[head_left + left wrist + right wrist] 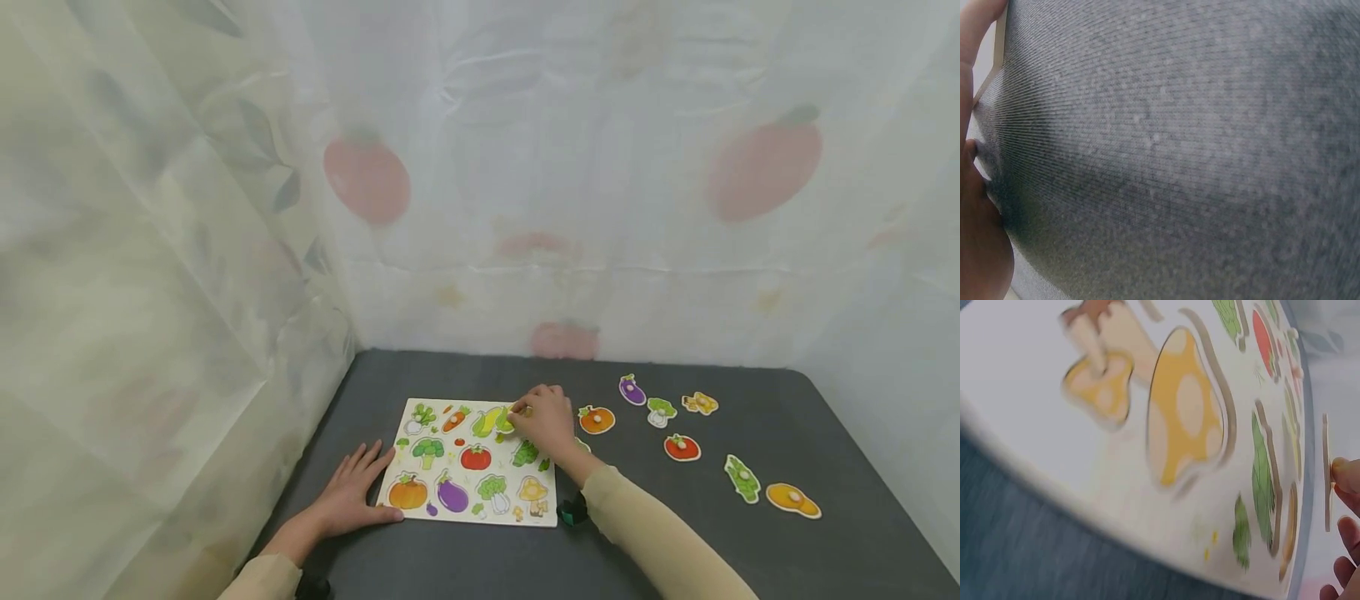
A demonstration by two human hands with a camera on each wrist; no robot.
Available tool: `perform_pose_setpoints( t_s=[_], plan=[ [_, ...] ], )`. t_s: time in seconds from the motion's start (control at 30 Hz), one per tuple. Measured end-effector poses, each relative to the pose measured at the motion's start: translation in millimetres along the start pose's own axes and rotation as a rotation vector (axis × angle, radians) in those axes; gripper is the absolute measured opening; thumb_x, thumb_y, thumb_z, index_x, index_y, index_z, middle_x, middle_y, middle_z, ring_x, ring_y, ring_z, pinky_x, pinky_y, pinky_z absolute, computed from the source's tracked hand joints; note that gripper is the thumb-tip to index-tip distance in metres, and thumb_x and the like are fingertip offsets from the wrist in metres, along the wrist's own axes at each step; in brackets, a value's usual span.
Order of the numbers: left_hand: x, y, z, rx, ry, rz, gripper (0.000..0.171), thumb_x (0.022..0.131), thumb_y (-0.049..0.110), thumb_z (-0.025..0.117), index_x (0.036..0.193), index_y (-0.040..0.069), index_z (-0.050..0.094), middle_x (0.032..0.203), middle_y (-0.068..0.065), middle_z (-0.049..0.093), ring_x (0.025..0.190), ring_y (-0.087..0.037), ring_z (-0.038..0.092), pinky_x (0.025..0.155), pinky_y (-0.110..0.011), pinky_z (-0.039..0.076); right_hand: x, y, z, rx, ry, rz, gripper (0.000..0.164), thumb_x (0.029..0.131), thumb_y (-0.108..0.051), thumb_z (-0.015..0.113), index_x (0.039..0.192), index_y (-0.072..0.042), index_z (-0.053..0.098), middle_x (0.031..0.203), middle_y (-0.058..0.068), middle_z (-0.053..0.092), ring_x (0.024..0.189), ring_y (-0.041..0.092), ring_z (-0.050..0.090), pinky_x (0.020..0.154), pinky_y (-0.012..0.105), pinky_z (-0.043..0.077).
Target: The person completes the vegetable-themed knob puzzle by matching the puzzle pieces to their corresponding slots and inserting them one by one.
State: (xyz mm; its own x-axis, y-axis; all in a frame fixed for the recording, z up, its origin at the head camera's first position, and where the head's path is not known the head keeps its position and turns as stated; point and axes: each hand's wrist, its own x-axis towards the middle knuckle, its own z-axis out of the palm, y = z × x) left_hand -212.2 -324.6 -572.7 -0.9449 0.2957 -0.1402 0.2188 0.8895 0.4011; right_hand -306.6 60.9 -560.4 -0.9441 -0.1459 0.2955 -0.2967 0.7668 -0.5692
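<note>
Green on top, the piece (1326, 444) is up in the air over the far right part of the board (1016, 369). From the right wrist you see only its thin side, with a gap between it and the board. The right hand (547, 421) pinches it with the tips of its fingers. The left hand (351, 492) pinches nothing. Its fingers are straight and spread apart, and they touch the left side of the board, with the thumb by the near corner.

The piece is probably light, like a cookie. It looks stiff, maybe thin wood, so it should not bend or squash. A soft pinch should be safe, but a hard push could chip a skinny bit. The top may be smooth and a little slippery; the side looks less so.

Small pale knobs (597, 419) stick up on other bits, like the pumpkin (587, 422) and the tomato (688, 453), out on the dark table (450, 567). I cannot tell if the green one has a knob, as the hand hides it. If it does, that seems the best spot to hold. Pinching the side could work too, but then fingers may get stuck under it.
</note>
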Motion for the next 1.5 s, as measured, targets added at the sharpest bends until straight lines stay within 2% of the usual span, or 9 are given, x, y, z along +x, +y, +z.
perform_pose_setpoints(
  t_s=[0.27,0.6,0.77,1.07,1.5],
  plan=[
    [0.3,-1.2,0.6,0.003,-0.001,0.011,0.116,0.074,0.079,0.072,0.163,0.018,0.031,0.168,-0.018,0.020,0.153,-0.047,0.010,0.119,-0.068,0.006,5,-16,17,-0.007,0.000,-0.013,0.010,0.087,-0.033,0.082,0.083,-0.024,0.080,0.104,0.001,0.064,0.109,0.029,0.051,0.089,0.049,0.041],
    [-0.5,-0.3,0.2,0.007,0.002,0.012,0.116,0.074,0.080,0.072,0.163,0.017,0.032,0.168,-0.018,0.020,0.153,-0.047,0.011,0.119,-0.069,0.007,10,-21,35,-0.016,-0.004,0.003,0.009,0.087,-0.032,0.081,0.085,-0.024,0.081,0.100,-0.001,0.063,0.106,0.026,0.050,0.090,0.048,0.040],
    [-0.7,-0.1,0.4,0.005,-0.001,0.012,0.116,0.074,0.079,0.072,0.163,0.017,0.032,0.168,-0.018,0.021,0.153,-0.047,0.010,0.119,-0.069,0.007,11,-24,39,-0.021,-0.032,0.018,0.010,0.088,-0.034,0.081,0.085,-0.024,0.081,0.102,-0.001,0.062,0.106,0.025,0.049,0.090,0.046,0.040],
    [-0.5,0.5,-0.3,0.002,-0.001,0.006,0.116,0.074,0.079,0.072,0.163,0.018,0.032,0.168,-0.018,0.020,0.153,-0.047,0.010,0.119,-0.068,0.006,11,-24,45,-0.003,-0.002,-0.008,0.011,0.086,-0.033,0.082,0.082,-0.024,0.080,0.099,-0.001,0.062,0.104,0.026,0.050,0.087,0.046,0.039],
    [0.4,0.0,0.4,0.003,0.001,0.006,0.117,0.073,0.080,0.072,0.163,0.017,0.032,0.168,-0.018,0.021,0.153,-0.047,0.010,0.119,-0.069,0.007,9,-28,45,-0.021,-0.030,0.015,0.012,0.087,-0.034,0.082,0.084,-0.022,0.080,0.103,0.001,0.062,0.105,0.027,0.050,0.086,0.044,0.039]
  ],
)
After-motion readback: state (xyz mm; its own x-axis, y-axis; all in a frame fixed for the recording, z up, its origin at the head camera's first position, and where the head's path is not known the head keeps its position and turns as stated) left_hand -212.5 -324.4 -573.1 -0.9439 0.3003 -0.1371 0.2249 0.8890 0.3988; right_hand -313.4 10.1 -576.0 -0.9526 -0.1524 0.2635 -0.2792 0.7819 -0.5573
